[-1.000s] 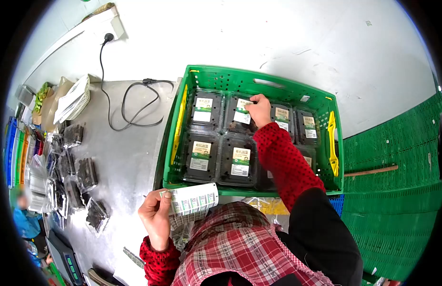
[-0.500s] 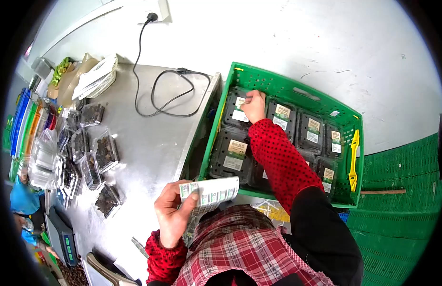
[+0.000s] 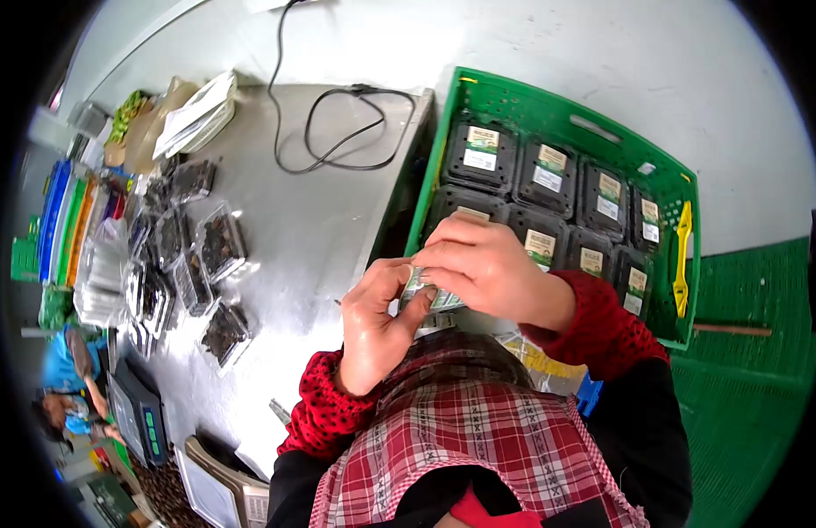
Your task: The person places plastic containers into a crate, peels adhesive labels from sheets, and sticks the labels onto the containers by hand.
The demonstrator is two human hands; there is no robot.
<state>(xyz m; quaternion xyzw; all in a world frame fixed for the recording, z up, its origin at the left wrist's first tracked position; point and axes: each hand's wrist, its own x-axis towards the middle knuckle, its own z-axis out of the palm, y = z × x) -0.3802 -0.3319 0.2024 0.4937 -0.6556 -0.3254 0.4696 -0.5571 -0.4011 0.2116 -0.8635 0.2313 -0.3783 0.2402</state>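
My left hand (image 3: 377,326) is closed on a sheet of printed labels (image 3: 446,302), its thumb pressed on the face. Over the sheet's upper edge, my right hand (image 3: 487,264) has its fingertips pinched together against the paper. Most of the sheet is hidden behind both hands. Just beyond them stands a green plastic crate (image 3: 548,104) with rows of dark, lidded plastic boxes (image 3: 548,180). The boxes I can see clearly carry a brown-and-green label, several with a white sticker below it. My right hand partly covers the nearer row.
On the steel table (image 3: 311,211) lie a black power cable (image 3: 337,163) and several clear boxes of dark contents (image 3: 221,246). A scale (image 3: 137,418) stands at lower left, near another person (image 3: 69,361). A white basket (image 3: 197,123) holds papers. The crate has a yellow handle (image 3: 682,260).
My right hand has left the box at the crate's back left and come to the label sheet in my left hand. That box now shows its label and white sticker uncovered. The view has shifted.
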